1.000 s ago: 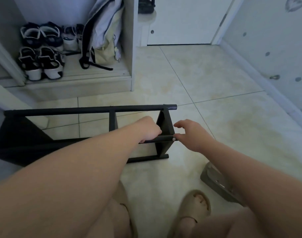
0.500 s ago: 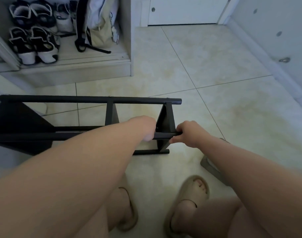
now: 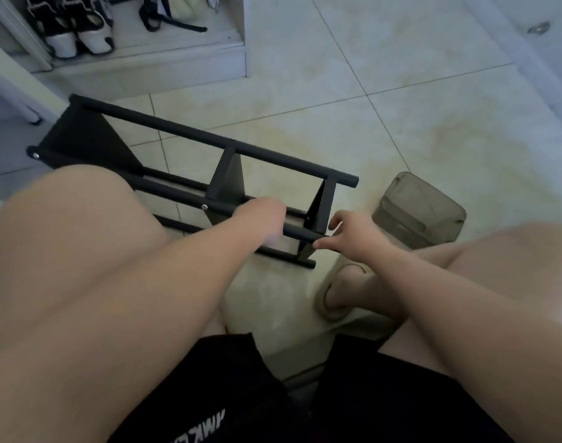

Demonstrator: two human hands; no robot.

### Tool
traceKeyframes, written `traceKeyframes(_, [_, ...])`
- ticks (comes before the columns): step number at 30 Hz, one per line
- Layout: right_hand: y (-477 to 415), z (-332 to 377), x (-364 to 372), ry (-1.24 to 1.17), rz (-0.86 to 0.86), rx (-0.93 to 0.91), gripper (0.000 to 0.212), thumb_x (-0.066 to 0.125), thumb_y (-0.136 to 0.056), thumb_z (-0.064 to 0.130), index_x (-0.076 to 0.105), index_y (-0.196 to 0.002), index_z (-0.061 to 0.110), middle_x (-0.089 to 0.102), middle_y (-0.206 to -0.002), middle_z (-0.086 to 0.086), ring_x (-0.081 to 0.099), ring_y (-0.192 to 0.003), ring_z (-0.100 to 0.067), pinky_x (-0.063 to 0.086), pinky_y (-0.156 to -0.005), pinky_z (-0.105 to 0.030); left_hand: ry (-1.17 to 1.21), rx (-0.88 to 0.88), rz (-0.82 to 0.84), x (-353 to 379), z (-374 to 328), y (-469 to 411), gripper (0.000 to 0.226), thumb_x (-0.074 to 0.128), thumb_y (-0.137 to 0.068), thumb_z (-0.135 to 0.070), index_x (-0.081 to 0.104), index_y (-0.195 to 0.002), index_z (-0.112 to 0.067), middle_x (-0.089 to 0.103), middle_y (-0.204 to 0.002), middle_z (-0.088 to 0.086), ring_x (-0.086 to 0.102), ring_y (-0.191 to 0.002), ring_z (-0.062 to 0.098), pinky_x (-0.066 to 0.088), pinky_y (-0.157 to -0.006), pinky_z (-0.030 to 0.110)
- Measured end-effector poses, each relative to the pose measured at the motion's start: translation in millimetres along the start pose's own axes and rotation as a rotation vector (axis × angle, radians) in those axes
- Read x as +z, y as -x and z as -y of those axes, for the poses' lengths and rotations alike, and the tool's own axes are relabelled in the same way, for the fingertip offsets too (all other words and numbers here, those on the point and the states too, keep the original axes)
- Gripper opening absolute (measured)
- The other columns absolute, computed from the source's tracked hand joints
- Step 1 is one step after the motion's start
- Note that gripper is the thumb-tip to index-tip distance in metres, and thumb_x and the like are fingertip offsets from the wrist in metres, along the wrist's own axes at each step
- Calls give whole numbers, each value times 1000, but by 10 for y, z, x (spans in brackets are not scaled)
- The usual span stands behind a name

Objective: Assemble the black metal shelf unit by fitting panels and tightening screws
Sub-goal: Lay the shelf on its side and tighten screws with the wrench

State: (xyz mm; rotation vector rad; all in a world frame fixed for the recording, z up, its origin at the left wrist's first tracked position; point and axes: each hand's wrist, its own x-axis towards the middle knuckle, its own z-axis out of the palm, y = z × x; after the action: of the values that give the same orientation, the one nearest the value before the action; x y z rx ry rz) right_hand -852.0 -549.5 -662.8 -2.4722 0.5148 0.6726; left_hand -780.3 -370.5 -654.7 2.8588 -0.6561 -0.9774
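Observation:
The black metal shelf unit point(image 3: 209, 142) lies on its side on the tiled floor, its long tubes running from upper left to lower right, with black panels between them. My left hand point(image 3: 263, 219) grips the near tube close to its right end. My right hand point(image 3: 347, 233) sits at that tube's end by the last panel point(image 3: 319, 203); its thumb and fingertips pinch at the tube's tip, the other fingers spread. A silver screw head point(image 3: 204, 206) shows on the near tube, another point(image 3: 35, 155) at the far left end.
A translucent brown plastic box point(image 3: 417, 212) lies on the floor just right of my right hand. My sandalled foot point(image 3: 337, 292) is below the hands. An open cabinet point(image 3: 139, 55) with shoes point(image 3: 78, 36) stands at the upper left. A white wall runs along the right.
The view has tilted down and turned, so the shelf now runs diagonally. My right hand has loosened from a full grip on the tube's end to a fingertip pinch. My left hand keeps its hold.

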Motion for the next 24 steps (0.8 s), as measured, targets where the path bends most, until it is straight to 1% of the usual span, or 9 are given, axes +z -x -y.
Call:
traceKeyframes(3, [246, 55, 224, -28, -95, 13, 83, 93, -65, 47, 39, -122, 18, 54, -120, -7, 57, -104, -28, 49, -83, -41, -40, 35, 32, 57, 61, 185, 12, 57, -90, -14, 65, -99, -16, 60, -86, 3, 59, -77, 26, 45, -63, 35])
traceKeyframes(5, [345, 61, 340, 113, -152, -11, 111, 90, -64, 56, 24, -147, 21, 39, -141, -9, 48, -123, -33, 45, -95, -44, -46, 35, 55, 109, 93, 272, 15, 58, -90, -13, 66, -103, -16, 63, -93, 4, 61, -83, 28, 46, -65, 36])
traceKeyframes(7, [390, 58, 377, 254, -151, -53, 134, 86, -61, 66, 3, -159, 28, 16, -160, -9, 26, -145, -37, 34, -113, -49, -69, 43, 96, 144, 111, 350, 19, 60, -89, -13, 67, -107, -15, 66, -99, 6, 63, -87, 29, 48, -66, 36])
traceKeyframes(10, [415, 57, 372, 436, -37, -124, 145, 79, -59, 78, -13, -160, 30, -21, -167, -2, -12, -155, -33, 11, -124, -54, -109, 80, 166, 191, 112, 462, 23, 65, -88, -17, 69, -111, -14, 69, -104, 7, 65, -94, 30, 52, -71, 35])
traceKeyframes(13, [419, 63, 374, 483, 58, -130, 147, 77, -59, 80, -14, -160, 25, -31, -164, -3, -24, -153, -31, 5, -124, -58, -28, 67, 181, 248, 136, 511, 23, 66, -88, -20, 71, -108, -10, 71, -100, 9, 65, -90, 28, 56, -79, 38])
traceKeyframes(16, [409, 72, 363, 462, 74, -125, 147, 79, -60, 78, -13, -161, 23, -33, -164, -3, -27, -152, -30, 4, -123, -60, 405, -10, 154, 228, 132, 462, 26, 54, -93, -14, 73, -108, -7, 72, -98, 12, 60, -83, 24, 56, -85, 34])
traceKeyframes(18, [398, 72, 349, 450, 80, -119, 147, 80, -59, 77, -13, -161, 23, -33, -164, -2, -28, -152, -29, 5, -122, -61, 839, -129, 148, 182, 72, 446, 23, 50, -96, -10, 71, -106, -7, 64, -81, 8, 56, -68, 19, 53, -64, 22])
traceKeyframes(20, [389, 69, 337, 444, 82, -118, 148, 81, -59, 76, -13, -161, 24, -34, -163, -1, -28, -152, -28, 5, -122, -62, 1141, -209, 163, 157, 29, 453, 24, 46, -96, -3, 70, -98, -7, 57, -75, 4, 52, -61, 14, 47, -56, 20])
traceKeyframes(24, [378, 63, 345, 445, 89, -118, 149, 80, -58, 77, -14, -160, 25, -34, -163, -1, -29, -151, -28, 4, -122, -63, 1250, -129, 264, 148, 95, 495, 42, 29, -94, 12, 67, -99, -6, 65, -90, 6, 64, -77, 14, 53, -67, 21])
